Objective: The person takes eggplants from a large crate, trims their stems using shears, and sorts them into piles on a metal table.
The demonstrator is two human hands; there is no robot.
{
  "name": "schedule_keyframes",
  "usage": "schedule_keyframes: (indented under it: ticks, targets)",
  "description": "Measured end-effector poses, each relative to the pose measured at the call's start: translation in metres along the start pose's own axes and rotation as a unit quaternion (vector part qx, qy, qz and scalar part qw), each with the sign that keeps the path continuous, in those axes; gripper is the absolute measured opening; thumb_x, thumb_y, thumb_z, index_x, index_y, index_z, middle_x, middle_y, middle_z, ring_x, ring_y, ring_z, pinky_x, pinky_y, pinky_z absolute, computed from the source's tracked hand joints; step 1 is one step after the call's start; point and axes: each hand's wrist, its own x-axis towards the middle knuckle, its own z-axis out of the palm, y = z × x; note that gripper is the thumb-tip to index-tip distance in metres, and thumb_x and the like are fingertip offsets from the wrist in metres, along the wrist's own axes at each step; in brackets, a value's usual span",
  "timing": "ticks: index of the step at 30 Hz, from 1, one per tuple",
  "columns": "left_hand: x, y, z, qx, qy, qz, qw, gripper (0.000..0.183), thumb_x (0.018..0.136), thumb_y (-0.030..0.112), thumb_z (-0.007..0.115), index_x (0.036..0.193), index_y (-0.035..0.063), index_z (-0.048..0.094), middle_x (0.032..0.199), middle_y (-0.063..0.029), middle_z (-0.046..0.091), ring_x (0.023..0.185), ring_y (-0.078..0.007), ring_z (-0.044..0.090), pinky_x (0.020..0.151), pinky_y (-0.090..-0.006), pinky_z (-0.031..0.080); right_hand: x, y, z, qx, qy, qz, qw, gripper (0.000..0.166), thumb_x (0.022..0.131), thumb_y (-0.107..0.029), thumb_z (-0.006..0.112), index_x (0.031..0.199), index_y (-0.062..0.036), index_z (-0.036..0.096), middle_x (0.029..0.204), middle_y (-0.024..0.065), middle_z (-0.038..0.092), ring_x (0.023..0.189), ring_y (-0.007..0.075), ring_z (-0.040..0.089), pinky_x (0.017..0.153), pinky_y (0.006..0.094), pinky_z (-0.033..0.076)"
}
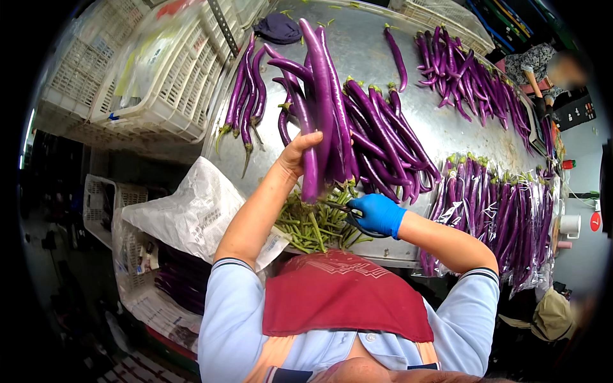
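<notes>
My bare left hand (pixel 297 152) grips a bunch of long purple eggplants (pixel 325 105), stem ends down towards me and tips pointing away. My right hand (pixel 378 215), in a blue glove, holds black-handled scissors (pixel 352 218). The scissor blades reach the stem end of one held eggplant, where a green stem hangs down. Whether the blades are closed on the stem is hard to tell. Beneath both hands lies a pile of cut green stems (pixel 311 230) on the metal table (pixel 292 203). Loose eggplants (pixel 383 129) are heaped just right of the bunch.
Several eggplants (pixel 246 91) lie at the table's left. Another heap (pixel 459 72) lies far right, near a person (pixel 536 72). Plastic-bagged eggplants (pixel 493 210) are at the right edge. White crates (pixel 163 95) stand left, and a paper-lined crate (pixel 143 282) with eggplants is below. A dark cloth (pixel 278 28) lies behind.
</notes>
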Motion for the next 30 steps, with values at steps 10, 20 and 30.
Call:
schedule_keyframes:
  ticks: [10, 20, 30]
  targets:
    - [-0.004, 0.009, -0.002, 0.038, 0.005, -0.001, 0.999, 0.048, 0.068, 0.018, 0.062, 0.109, -0.0013, 0.044, 0.097, -0.0149, 0.055, 0.087, -0.0249, 0.057, 0.08, -0.0363, 0.047, -0.017, 0.004, -0.03, 0.16, -0.124, -0.062, 0.977, 0.046, 0.076, -0.034, 0.06, 0.104, 0.0001, 0.05, 0.088, 0.0183, 0.055, 0.08, 0.0245, 0.056, 0.069, 0.0338, 0.043]
    - [-0.002, 0.0, -0.011, 0.172, -0.006, -0.002, 0.985, 0.066, 0.063, 0.022, 0.062, 0.117, -0.0072, 0.037, 0.111, -0.0206, 0.048, 0.102, -0.0305, 0.05, 0.092, -0.0396, 0.037, -0.006, -0.014, -0.01, 0.025, -0.037, -0.048, 0.998, 0.03, 0.075, -0.029, 0.052, 0.099, -0.0111, 0.056, 0.079, 0.0178, 0.058, 0.072, 0.0353, 0.056, 0.064, 0.0416, 0.045]
    - [0.059, 0.079, 0.047, 0.534, -0.053, 0.004, 0.844, 0.059, 0.061, 0.008, 0.069, 0.113, 0.0013, 0.042, 0.098, -0.006, 0.052, 0.09, -0.0146, 0.048, 0.08, -0.0282, 0.04, -0.038, 0.03, 0.051, 0.234, 0.079, 0.023, 0.969, 0.033, 0.076, -0.033, 0.057, 0.097, -0.0075, 0.056, 0.072, 0.0176, 0.057, 0.064, 0.0351, 0.054, 0.058, 0.0371, 0.044]
